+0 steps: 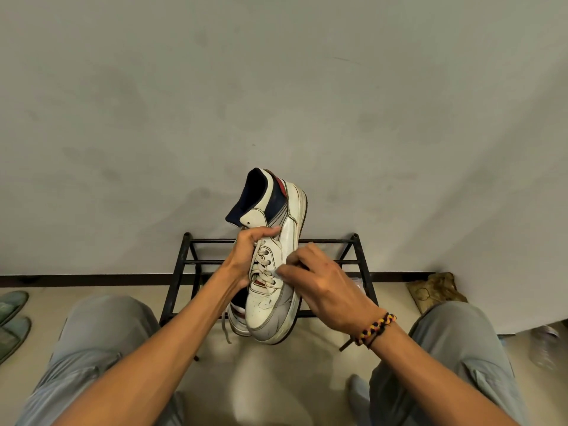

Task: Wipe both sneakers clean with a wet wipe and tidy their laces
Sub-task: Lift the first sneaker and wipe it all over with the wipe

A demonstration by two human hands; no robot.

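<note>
Green slippers on floor, far left. Left hand gripping raised sneaker at laces. Right hand pinching wet wipe against sneaker side. Black rack behind.

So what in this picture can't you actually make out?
Head view only:
- Second sneaker: mostly hidden behind the held sneaker and left hand.
- Wet wipe: only a white scrap shows under the right hand.
- Objects at the right edge: blurred, cut off.
- Slippers: cut off by the left edge.
</note>
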